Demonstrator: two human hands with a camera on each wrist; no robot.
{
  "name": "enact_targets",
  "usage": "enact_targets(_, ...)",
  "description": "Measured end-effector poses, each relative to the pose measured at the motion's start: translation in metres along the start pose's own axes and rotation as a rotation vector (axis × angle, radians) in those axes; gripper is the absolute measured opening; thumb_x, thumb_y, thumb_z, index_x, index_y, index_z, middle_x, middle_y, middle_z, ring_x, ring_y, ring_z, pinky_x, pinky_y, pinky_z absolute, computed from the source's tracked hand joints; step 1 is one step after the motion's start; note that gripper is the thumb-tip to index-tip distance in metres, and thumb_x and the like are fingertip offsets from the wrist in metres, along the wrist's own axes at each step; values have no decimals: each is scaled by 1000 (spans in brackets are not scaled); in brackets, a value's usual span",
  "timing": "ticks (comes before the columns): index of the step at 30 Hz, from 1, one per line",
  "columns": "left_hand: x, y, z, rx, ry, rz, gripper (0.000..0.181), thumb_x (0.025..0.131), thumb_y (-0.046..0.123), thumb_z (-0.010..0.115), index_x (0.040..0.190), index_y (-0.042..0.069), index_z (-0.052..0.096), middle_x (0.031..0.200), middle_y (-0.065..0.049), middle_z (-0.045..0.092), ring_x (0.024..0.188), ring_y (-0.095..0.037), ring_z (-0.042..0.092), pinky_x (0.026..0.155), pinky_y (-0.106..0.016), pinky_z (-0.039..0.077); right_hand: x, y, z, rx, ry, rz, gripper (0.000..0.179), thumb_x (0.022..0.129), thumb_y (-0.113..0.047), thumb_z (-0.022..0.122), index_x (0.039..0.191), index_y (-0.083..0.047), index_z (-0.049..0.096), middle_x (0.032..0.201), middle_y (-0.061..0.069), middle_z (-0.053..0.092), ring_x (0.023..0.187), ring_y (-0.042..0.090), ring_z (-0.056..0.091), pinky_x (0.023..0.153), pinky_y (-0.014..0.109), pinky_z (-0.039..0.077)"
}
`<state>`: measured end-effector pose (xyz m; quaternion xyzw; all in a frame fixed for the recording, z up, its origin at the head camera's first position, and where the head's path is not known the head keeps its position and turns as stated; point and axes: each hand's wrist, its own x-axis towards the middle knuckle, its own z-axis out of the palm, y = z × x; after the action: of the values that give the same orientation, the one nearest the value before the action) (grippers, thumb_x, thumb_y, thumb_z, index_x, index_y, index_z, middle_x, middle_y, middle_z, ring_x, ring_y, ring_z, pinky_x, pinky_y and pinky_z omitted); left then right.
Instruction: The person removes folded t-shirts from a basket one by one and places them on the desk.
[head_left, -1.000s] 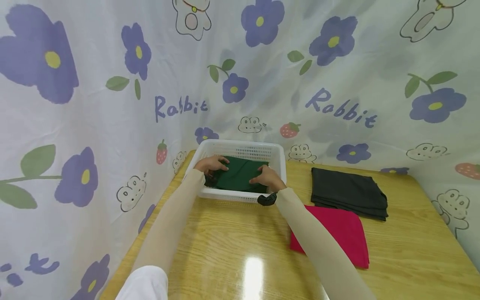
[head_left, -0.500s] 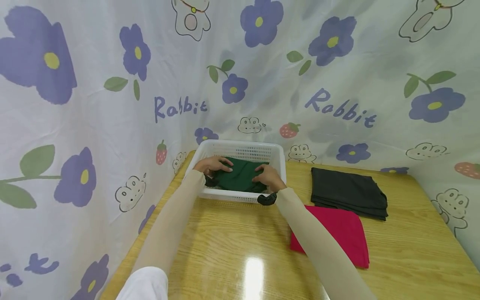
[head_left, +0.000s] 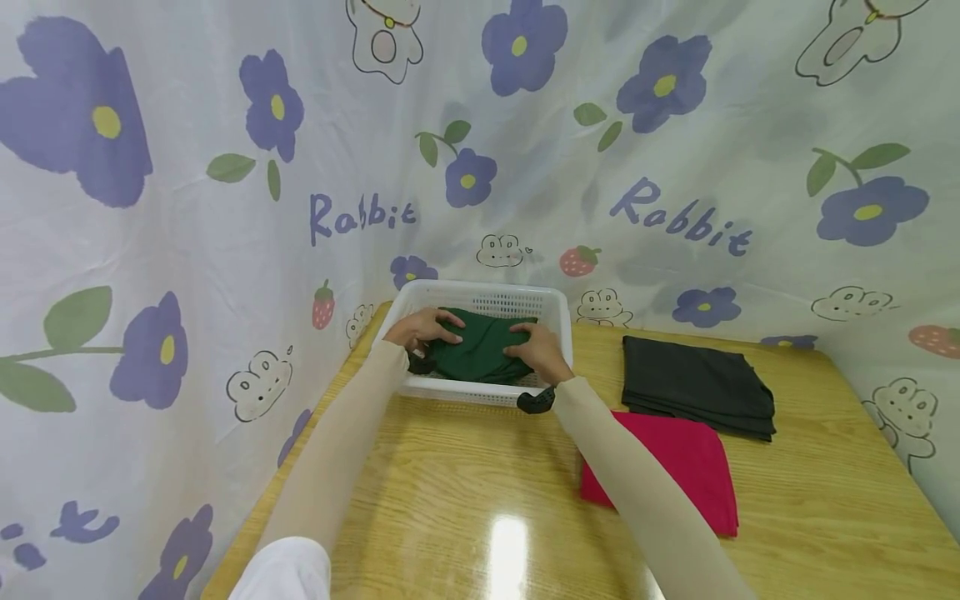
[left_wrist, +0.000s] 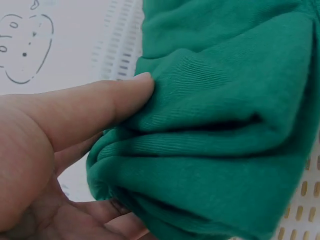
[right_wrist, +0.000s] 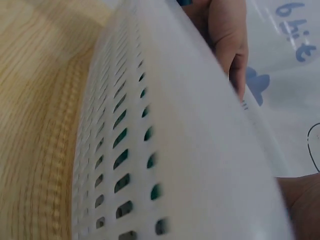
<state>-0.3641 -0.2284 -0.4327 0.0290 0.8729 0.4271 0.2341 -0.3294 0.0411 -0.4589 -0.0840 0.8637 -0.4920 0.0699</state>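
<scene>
A folded green cloth (head_left: 483, 346), possibly a garment, is inside the white plastic basket (head_left: 480, 389) at the back of the table. At its left end my left hand (head_left: 422, 327) grips it. The left wrist view shows the thumb (left_wrist: 120, 97) along the top of the folds and the other fingers underneath. My right hand (head_left: 542, 350) holds the cloth's right end, thumb and fingers spread along that side. In the right wrist view the basket's slotted wall (right_wrist: 200, 130) hides most of the cloth; green shows through the slots.
Right of the basket, a folded black cloth (head_left: 693, 383) lies on the wooden table (head_left: 427, 500). Nearer, a folded red cloth (head_left: 682, 467) lies partly under my right forearm. A printed curtain (head_left: 525, 167) stands close behind the basket and along the left side.
The green cloth has gone from fairly flat to more bunched, with its edges curved and creases across the middle. My hands have shifted only slightly. The black and red cloths have stayed put.
</scene>
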Motion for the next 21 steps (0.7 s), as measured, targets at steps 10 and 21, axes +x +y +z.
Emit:
enact_targets(10,-8,2,-5,-60,55,83,41,100,23,71,140,18,66,151,-14,46,74,-16,45,60,-30,45,-6,-6,-11,-18,39,-76,42,94,-17,78,133,-6,69,128,18,67,106,29,69,90,42,57)
enact_targets(21,-22,9,-7,-230,65,106,41,97,20,76,137,19,68,148,-12,50,105,-31,67,77,-41,60,-15,-9,-32,31,39,-134,42,94,-18,77,134,-10,69,133,16,63,108,32,64,88,45,56)
